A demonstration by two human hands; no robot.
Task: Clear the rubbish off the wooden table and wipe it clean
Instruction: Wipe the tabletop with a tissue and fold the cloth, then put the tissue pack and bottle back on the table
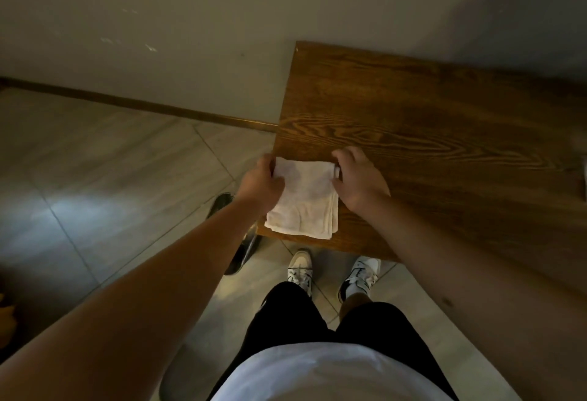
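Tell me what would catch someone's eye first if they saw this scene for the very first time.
The pale folded cloth stands out first, lying on the near left corner of the dark wooden table. The left hand grips its left edge and the right hand pinches its far right corner. Below the table edge, white and black sneakers stand on the grey tiled floor.

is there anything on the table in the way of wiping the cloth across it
Nothing visible does. Both the left hand and the right hand already hold the white cloth at the near corner of the wooden table, and the tabletop ahead shows bare wood; its far right edge is cut off and blurred.
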